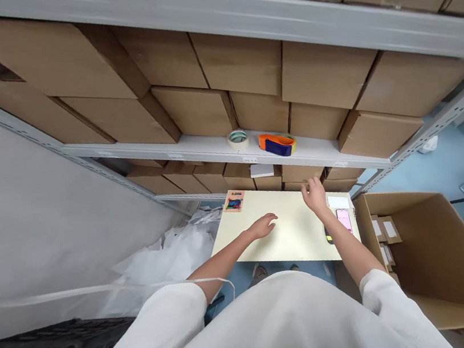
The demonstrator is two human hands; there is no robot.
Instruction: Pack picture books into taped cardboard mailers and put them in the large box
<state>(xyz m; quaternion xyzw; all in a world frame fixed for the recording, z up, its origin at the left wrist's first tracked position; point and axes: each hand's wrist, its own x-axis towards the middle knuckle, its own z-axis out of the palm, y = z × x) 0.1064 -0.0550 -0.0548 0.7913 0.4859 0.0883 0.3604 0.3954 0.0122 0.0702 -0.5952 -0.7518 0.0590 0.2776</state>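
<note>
Above the middle of a cream-coloured board (288,234) is my left hand (262,226), its fingers apart and nothing in it. My right hand (314,195) is near the board's far edge, fingers spread, holding nothing. A small pink card with a dark picture (234,202) lies at the board's far left corner. On the right side of the board a phone with a lit pink screen (344,219) lies beside a white label stack (338,202). A black and yellow object (329,238) is partly hidden by my right forearm.
A grey metal shelf (218,152) with cardboard boxes (319,74) stands ahead, holding a tape roll (238,139) and an orange and blue strap roll (277,144). An open carton (441,249) with small boxes is at right; white plastic wrap (180,250) lies left.
</note>
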